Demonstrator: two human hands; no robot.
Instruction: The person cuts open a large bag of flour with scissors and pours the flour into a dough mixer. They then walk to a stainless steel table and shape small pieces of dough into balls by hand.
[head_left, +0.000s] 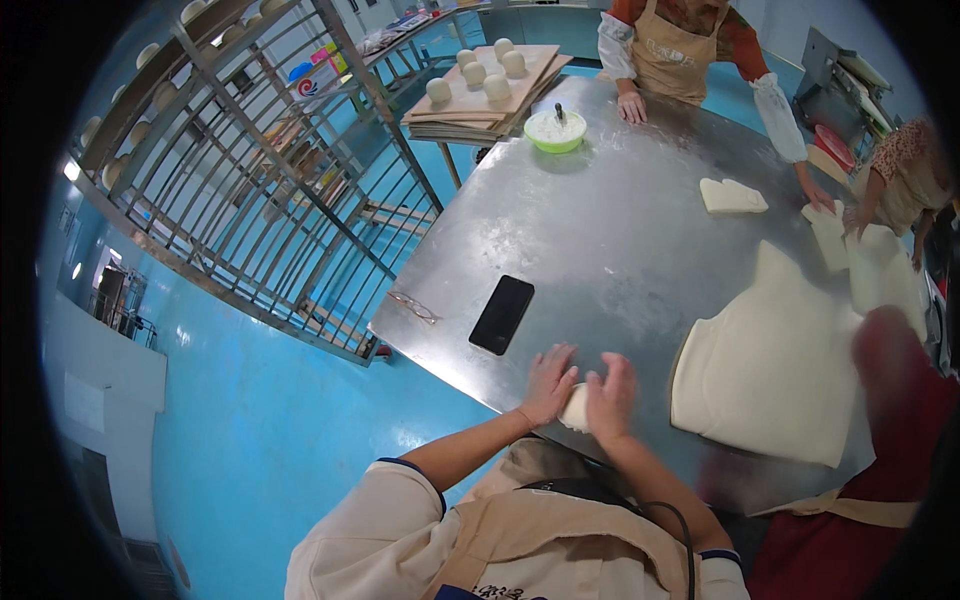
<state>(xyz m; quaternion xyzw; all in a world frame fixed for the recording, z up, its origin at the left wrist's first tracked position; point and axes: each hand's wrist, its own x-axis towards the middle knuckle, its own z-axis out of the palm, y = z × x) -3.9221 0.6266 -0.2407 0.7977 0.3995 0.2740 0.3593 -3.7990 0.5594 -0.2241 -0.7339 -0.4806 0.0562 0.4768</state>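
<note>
A small lump of white dough (576, 409) lies at the near edge of the steel table (585, 247). Against its left side rests my left hand (552, 384), fingers spread and pointing away from me. My right hand (611, 397) cups the lump from the right, slightly blurred, with its fingers curled. Both palms flank the dough, partly hiding it. Beyond my left hand lies a black smartphone (502, 315), with a pair of glasses (413, 307) to its left. A large folded slab of dough (765, 367) covers the table to the right of my hands.
A green bowl of flour (555, 132) stands near stacked boards (480, 109) bearing dough balls. A metal rack (285, 187) is at the left. Co-workers (679, 45) stand across and at the far right, hands near dough pieces (829, 232); a person in red (832, 555) is close at my right.
</note>
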